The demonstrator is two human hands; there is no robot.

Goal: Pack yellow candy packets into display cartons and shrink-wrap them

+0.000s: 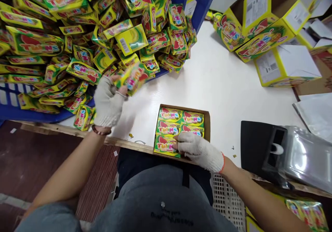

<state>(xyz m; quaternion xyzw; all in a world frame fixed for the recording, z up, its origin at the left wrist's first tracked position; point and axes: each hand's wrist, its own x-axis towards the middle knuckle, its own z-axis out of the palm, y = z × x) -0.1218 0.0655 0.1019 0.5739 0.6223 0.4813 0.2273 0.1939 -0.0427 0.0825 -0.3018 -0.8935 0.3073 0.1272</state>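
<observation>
My left hand, in a white fingerless glove, pinches a small yellow-green "TWINS" candy box, blurred by motion, beside the heap of like boxes. At the table's near edge stands an open carton with several candy boxes laid in two columns, their printed faces up. My right hand, gloved too, rests over the carton's lower right part. Its fingers are drawn together, with the tips at the lower left candy box. What lies under that palm is hidden.
A blue crate heaped with candy boxes fills the upper left. Open printed cartons lie at the upper right on the white table. Clear plastic sheets and a black holder sit at the right edge.
</observation>
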